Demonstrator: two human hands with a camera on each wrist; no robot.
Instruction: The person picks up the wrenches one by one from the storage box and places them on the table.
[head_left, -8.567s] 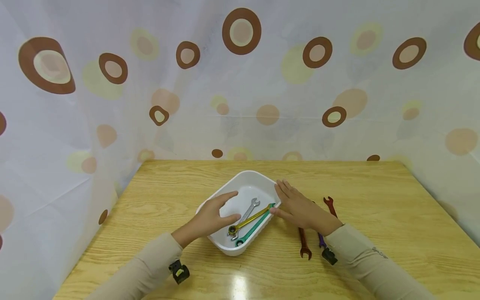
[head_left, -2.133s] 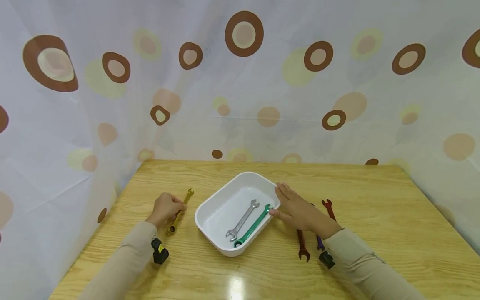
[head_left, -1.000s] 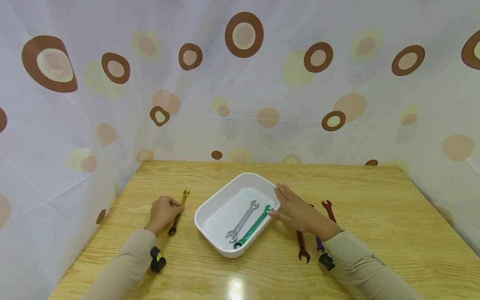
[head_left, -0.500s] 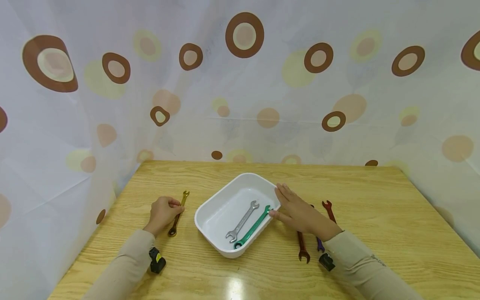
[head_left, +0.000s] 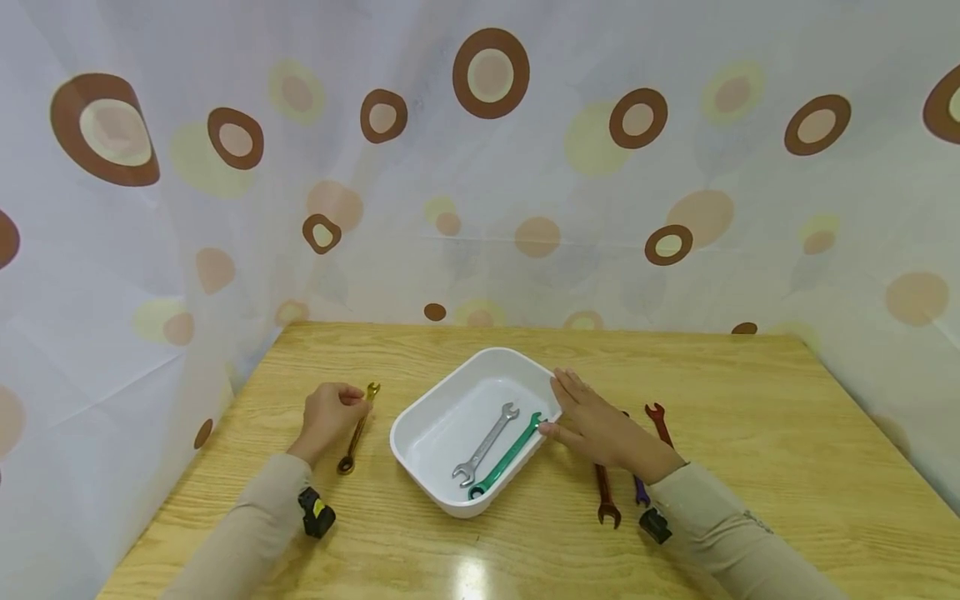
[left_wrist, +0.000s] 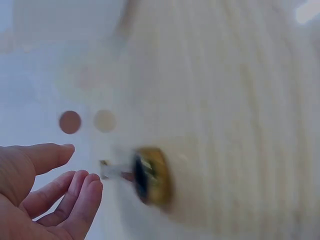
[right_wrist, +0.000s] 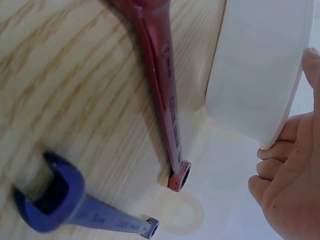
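Observation:
On the table left of the white plastic tub [head_left: 429,467] lies a gold combination wrench [head_left: 356,446]. Beside and above it is my left hand [head_left: 328,417]; in the left wrist view its thumb and fingers stand apart with nothing between them, and the wrench's ring end [left_wrist: 154,175] is beyond the fingertips. My right hand [head_left: 603,429] rests on the tub's right rim, fingers outstretched and thumb at the edge. Inside the tub lie a silver open-end wrench [head_left: 486,446] and a green wrench [head_left: 506,458].
Right of the tub, partly under my right arm, lie a brown-red wrench [head_left: 606,496], a purple wrench [head_left: 641,490] and a red wrench [head_left: 658,423]. The wood table [head_left: 750,400] ends at a patterned cloth [head_left: 480,183] behind and at the sides.
The gold wrench, in the tub at first, went to the table on the left in my left hand. That hand has now let go and lifted slightly. The right hand stayed at the rim.

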